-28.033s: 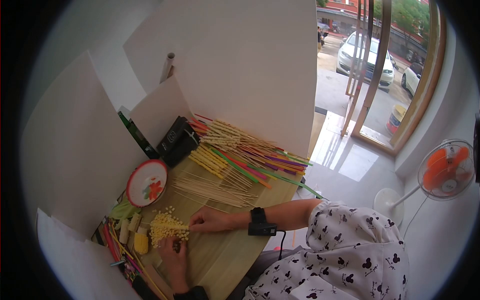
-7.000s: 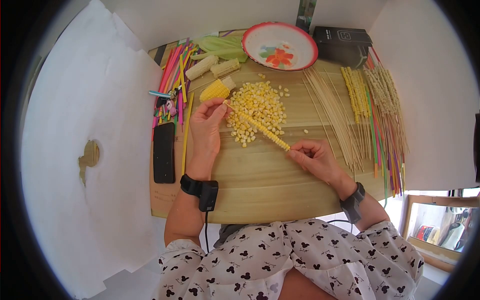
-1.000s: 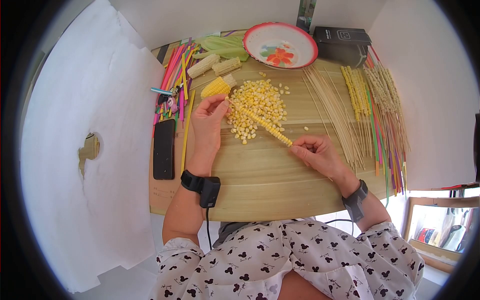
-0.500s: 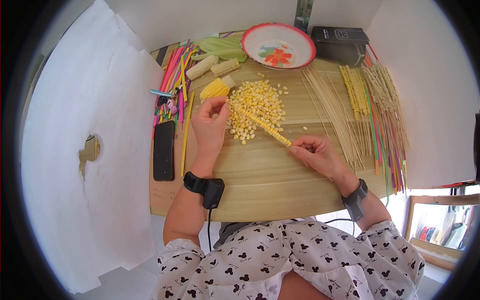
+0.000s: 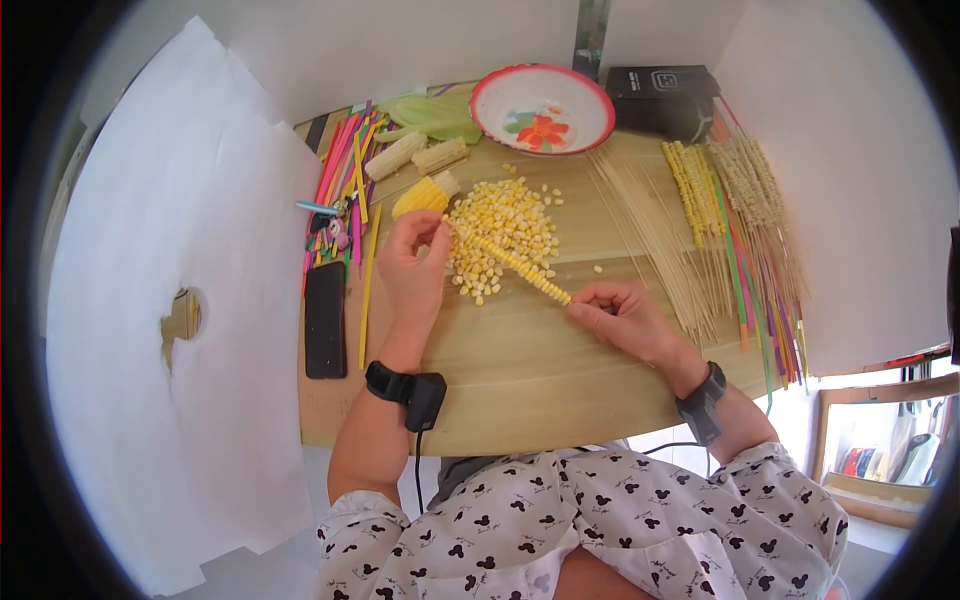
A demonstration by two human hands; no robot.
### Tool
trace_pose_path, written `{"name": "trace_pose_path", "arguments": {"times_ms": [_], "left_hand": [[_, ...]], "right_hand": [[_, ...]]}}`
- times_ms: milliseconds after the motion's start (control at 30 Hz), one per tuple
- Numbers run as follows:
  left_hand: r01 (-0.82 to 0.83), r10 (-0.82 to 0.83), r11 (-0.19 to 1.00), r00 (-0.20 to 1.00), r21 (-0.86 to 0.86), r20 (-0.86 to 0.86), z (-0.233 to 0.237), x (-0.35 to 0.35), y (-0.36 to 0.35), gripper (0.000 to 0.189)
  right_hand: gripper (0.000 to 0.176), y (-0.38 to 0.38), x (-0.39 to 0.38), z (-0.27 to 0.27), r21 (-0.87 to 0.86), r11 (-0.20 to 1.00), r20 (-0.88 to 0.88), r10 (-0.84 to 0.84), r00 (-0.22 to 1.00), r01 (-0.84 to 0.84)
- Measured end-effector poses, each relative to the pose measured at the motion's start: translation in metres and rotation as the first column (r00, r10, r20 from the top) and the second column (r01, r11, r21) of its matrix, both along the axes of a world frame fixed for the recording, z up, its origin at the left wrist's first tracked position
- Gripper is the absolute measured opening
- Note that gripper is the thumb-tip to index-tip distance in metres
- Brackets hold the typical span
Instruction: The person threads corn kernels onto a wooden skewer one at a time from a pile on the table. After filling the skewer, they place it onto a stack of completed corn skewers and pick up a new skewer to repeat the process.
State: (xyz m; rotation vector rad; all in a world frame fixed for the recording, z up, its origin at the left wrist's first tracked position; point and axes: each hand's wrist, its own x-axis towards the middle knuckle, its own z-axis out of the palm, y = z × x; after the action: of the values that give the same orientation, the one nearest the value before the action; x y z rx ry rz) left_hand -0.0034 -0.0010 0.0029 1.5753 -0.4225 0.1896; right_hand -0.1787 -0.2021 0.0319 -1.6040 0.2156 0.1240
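Note:
A thin skewer threaded with yellow corn kernels (image 5: 515, 262) slants between my two hands, over the near side of a heap of loose kernels (image 5: 522, 215). Its upper left end is pinched in the fingertips of my left hand (image 5: 412, 268). The lower right end sits between the thumb and fingers of my right hand (image 5: 628, 320); the bare stick there is mostly hidden. Just beyond my left hand lies a partly stripped corn cob (image 5: 420, 197). Bare skewers (image 5: 655, 240) lie in a loose bundle to the right of the heap.
Stripped cobs (image 5: 397, 156) and a green husk (image 5: 430, 117) lie at the back left, beside a red-rimmed bowl (image 5: 480, 125). Colourful sticks (image 5: 338, 165) and a phone (image 5: 325, 320) are at left. Kernel-threaded skewers (image 5: 690, 195) and a black box (image 5: 660, 95) are at right.
The view has shifted slightly, so the table's contents appear a little lower and further left. Both hands keep hold of the threaded skewer in nearly the same pose.

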Motion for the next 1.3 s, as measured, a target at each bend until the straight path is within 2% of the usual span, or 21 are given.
{"name": "trace_pose_path", "arguments": {"times_ms": [67,267,467,700,800,867,1300], "left_hand": [[-0.016,0.019,0.997,0.999,0.077,-0.042,0.003,-0.002,0.001,0.011],[0.003,-0.001,0.997,1.000,0.074,-0.026,0.000,0.000,0.002,0.009],[0.008,-0.008,0.994,1.000,0.112,-0.001,0.008,-0.009,-0.001,0.009],[0.094,-0.095,0.990,0.995,0.101,0.002,0.003,-0.015,-0.006,0.010],[0.112,-0.107,0.992,0.991,0.058,-0.074,0.003,-0.015,-0.005,0.011],[0.161,-0.160,0.985,0.987,0.058,-0.017,-0.002,-0.012,-0.003,0.011],[0.197,-0.197,0.980,0.980,0.006,-0.038,0.008,-0.020,-0.005,0.013]], "right_hand": [[0.011,-0.003,-0.001,-0.001,-0.007,1.000,-0.003,-0.002,1.000,0.002],[0.012,-0.004,-0.002,0.002,0.060,0.997,0.021,0.054,0.998,-0.055],[0.012,-0.006,-0.002,-0.002,0.022,0.998,0.026,0.064,0.998,-0.065],[0.012,-0.006,-0.001,-0.002,0.038,0.997,0.030,0.071,0.997,-0.072],[0.012,-0.005,-0.001,-0.005,0.036,0.998,0.042,0.046,0.998,-0.048],[0.011,-0.006,0.000,-0.006,0.024,0.999,0.004,0.049,0.999,-0.049],[0.013,-0.001,0.000,0.006,0.011,1.000,0.021,-0.002,1.000,0.002]]}}
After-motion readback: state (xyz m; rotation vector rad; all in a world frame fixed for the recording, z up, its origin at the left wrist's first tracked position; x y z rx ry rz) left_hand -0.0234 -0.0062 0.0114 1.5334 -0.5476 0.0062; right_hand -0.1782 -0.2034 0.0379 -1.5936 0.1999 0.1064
